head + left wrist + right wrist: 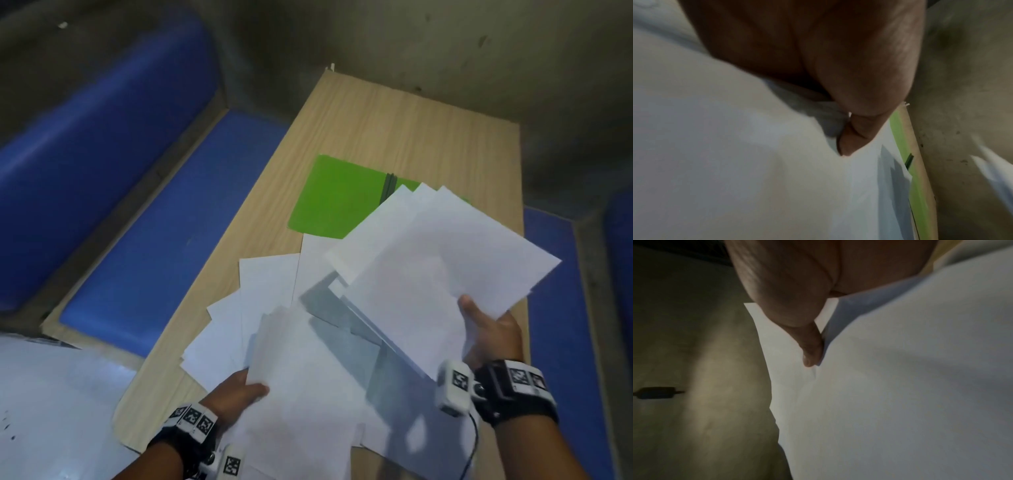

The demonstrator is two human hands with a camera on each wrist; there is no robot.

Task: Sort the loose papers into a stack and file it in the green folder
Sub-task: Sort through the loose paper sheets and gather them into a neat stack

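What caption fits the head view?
Both hands gather white sheets over a wooden table: left hand and right hand each grip some, green folder closed beyond.

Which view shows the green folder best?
Head view: the green folder lies closed on the table, its near right corner under sheets held by the right hand. Left wrist shows only a thin green strip; right wrist shows none.
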